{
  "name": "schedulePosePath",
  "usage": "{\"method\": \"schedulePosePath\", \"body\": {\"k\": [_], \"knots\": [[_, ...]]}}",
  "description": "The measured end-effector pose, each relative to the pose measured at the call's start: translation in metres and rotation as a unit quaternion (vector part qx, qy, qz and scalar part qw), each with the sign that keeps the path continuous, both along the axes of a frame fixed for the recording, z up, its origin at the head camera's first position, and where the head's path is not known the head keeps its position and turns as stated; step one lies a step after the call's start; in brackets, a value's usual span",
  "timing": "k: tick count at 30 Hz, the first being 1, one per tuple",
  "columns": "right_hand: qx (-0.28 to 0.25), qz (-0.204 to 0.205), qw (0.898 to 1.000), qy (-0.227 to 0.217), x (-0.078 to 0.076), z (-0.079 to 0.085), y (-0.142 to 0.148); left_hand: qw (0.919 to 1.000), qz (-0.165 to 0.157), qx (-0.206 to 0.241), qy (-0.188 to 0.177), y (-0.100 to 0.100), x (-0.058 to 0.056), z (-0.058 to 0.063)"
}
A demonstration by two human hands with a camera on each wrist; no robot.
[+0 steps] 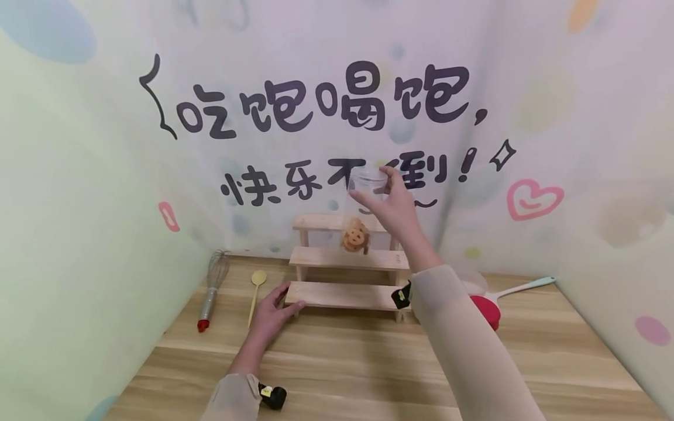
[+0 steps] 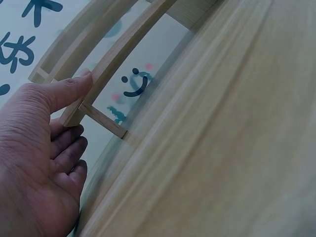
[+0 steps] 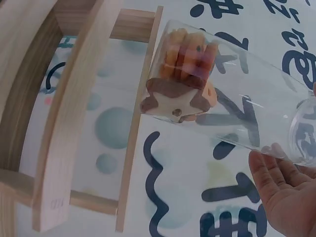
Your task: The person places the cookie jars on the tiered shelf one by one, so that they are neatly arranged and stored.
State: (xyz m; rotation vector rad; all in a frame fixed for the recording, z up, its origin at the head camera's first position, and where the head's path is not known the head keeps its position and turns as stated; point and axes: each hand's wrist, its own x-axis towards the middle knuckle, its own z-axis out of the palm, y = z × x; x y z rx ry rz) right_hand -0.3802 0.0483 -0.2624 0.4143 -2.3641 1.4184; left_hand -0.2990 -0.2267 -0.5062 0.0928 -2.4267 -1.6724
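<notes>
My right hand (image 1: 395, 204) grips a tall clear plastic jar (image 3: 237, 94) near its lidded top, with thumb and fingers around it. Several round cookies (image 3: 190, 54) and a brown-and-cream star-shaped cookie (image 3: 173, 101) lie at the jar's bottom. In the head view the jar hangs upright over a three-step wooden stand (image 1: 342, 295), its base overlapping the middle step. At the stand's left end, my left hand (image 1: 271, 316) holds the lowest step; the left wrist view shows the thumb on top and the other fingers (image 2: 69, 150) curled below.
To the left lie a wire whisk (image 1: 210, 292) with a red-tipped handle and a yellow spoon (image 1: 256, 292). Partly behind my right sleeve are a red round object (image 1: 487, 313) and a utensil with a pale blue-green handle (image 1: 526, 285). Printed walls (image 1: 337, 35) enclose the wooden table (image 1: 316, 374).
</notes>
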Motion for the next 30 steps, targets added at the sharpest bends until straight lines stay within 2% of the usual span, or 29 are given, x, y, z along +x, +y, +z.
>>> {"method": "schedulePosePath", "body": {"k": [5, 9, 16, 20, 23, 30], "knots": [[-0.017, 0.027, 0.999, -0.011, -0.018, 0.007, -0.032, 0.9998, 0.019, -0.008, -0.003, -0.009, 0.003, -0.001], [-0.003, 0.025, 1.000, -0.001, -0.031, 0.007, -0.055, 0.9998, 0.020, -0.004, -0.007, -0.018, 0.006, -0.001], [-0.008, 0.023, 0.999, 0.023, -0.054, 0.004, -0.070, 0.9997, 0.011, 0.020, 0.007, -0.008, 0.003, -0.001], [-0.007, 0.012, 1.000, 0.019, -0.061, -0.003, -0.075, 0.9997, 0.010, 0.022, 0.007, -0.001, 0.002, -0.002], [-0.005, 0.016, 1.000, 0.005, -0.064, -0.010, -0.081, 0.9997, 0.013, 0.022, 0.003, 0.001, 0.003, -0.002], [-0.022, 0.028, 0.999, -0.012, -0.069, -0.020, -0.092, 0.9995, 0.011, 0.024, 0.018, 0.002, 0.004, -0.003]]}}
